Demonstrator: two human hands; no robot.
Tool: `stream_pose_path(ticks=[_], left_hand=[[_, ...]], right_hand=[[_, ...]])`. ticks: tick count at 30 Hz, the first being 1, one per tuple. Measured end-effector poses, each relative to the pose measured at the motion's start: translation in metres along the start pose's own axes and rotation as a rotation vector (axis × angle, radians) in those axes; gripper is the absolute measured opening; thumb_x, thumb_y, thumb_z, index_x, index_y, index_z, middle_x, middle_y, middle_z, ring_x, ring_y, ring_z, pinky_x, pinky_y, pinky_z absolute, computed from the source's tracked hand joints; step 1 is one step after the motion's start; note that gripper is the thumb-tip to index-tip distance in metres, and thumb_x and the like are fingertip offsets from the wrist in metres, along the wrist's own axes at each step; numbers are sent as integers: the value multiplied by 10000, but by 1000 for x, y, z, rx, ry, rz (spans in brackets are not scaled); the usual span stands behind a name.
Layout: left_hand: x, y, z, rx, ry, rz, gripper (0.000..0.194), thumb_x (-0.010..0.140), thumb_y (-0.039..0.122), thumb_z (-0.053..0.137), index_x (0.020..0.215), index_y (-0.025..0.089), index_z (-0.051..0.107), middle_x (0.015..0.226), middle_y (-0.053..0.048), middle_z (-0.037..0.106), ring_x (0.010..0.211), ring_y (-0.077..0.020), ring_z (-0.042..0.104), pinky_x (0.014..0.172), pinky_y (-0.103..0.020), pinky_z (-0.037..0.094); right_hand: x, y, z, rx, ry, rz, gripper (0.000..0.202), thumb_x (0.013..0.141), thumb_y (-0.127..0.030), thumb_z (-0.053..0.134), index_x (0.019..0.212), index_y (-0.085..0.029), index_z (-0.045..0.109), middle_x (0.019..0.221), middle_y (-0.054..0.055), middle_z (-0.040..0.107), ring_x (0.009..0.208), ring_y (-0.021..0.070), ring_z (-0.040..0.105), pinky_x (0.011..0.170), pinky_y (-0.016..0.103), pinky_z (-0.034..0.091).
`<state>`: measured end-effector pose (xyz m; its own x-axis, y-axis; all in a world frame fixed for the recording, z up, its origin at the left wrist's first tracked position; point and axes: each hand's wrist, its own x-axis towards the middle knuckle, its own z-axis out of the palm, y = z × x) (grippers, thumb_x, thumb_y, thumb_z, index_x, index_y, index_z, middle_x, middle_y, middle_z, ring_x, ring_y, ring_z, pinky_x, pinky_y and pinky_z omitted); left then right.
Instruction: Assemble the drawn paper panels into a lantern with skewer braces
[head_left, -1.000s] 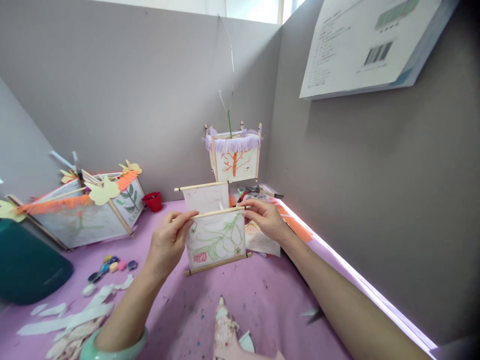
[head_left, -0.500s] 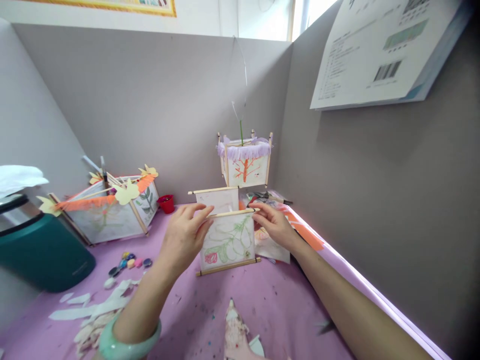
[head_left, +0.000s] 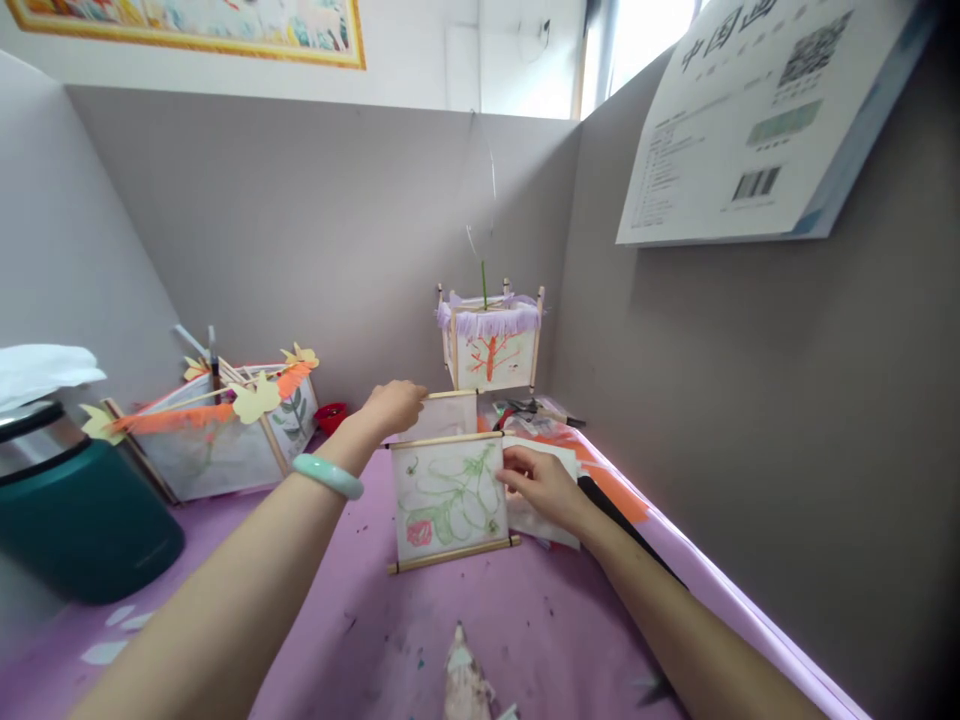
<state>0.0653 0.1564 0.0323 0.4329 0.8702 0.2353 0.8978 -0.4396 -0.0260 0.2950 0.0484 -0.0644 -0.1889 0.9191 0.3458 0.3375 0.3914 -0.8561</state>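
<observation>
A white panel with a green plant drawing and a red flower (head_left: 450,500) stands upright on the purple table, with wooden sticks along its top and bottom. My right hand (head_left: 544,487) pinches its right edge near the top. Behind it is a second pale panel (head_left: 448,416) with a stick along its top. My left hand (head_left: 395,408) is at that panel's upper left, fingers closed on its top stick; the fingertips are partly hidden.
A panelled box with orange trim (head_left: 202,450) and a teal bottle (head_left: 82,510) are on the left. A lantern with purple fringe (head_left: 491,345) is at the back. Tools (head_left: 532,412) lie behind my right hand; a glue-like tip (head_left: 461,665) points up in front.
My left hand has let go of the front panel's top stick and reached to the panel behind. My right hand has slid down to the front panel's right edge. The view has tilted up slightly.
</observation>
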Motion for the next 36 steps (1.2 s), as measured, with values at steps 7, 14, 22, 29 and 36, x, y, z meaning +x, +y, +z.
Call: stream_pose_path(ticks=[7, 14, 22, 29, 36], left_hand=[[-30, -18, -6, -28, 74, 22, 312, 791, 205, 415, 915, 194, 700, 914, -99, 661, 818, -210, 603, 745, -280, 420], [-109, -38, -16, -117, 195, -110, 319, 816, 291, 373, 865, 194, 673, 859, -77, 654, 795, -207, 588, 700, -283, 415], [-172, -51, -14, -327, 384, -349, 296, 761, 338, 461, 921, 198, 666, 903, -50, 682, 839, -221, 605, 721, -292, 430], [-180, -45, -25, -372, 553, -345, 268, 767, 329, 485, 913, 187, 659, 880, -50, 656, 820, -203, 587, 741, -299, 441], [-176, -11, 32, -881, 679, -483, 266, 766, 321, 519, 977, 171, 580, 925, -47, 621, 896, -188, 574, 814, -316, 454]], right_hand=[[-5, -21, 7, -7, -6, 1, 84, 818, -254, 531, 776, -197, 575, 598, -45, 527, 471, 109, 539, 487, 228, 401], [0, -66, 15, -96, -12, -130, 110, 821, -216, 498, 812, -212, 608, 639, -32, 582, 511, 113, 581, 491, 221, 412], [14, -100, 38, -142, -91, -264, 178, 837, -194, 480, 922, -225, 634, 727, -14, 629, 557, 107, 600, 537, 216, 444], [22, -106, 37, -203, -92, -356, 161, 849, -198, 489, 908, -217, 638, 711, -8, 621, 555, 114, 589, 578, 236, 447], [46, -98, 20, -439, -71, -664, 182, 847, -157, 486, 919, -214, 642, 889, 45, 652, 817, 176, 601, 751, 298, 442]])
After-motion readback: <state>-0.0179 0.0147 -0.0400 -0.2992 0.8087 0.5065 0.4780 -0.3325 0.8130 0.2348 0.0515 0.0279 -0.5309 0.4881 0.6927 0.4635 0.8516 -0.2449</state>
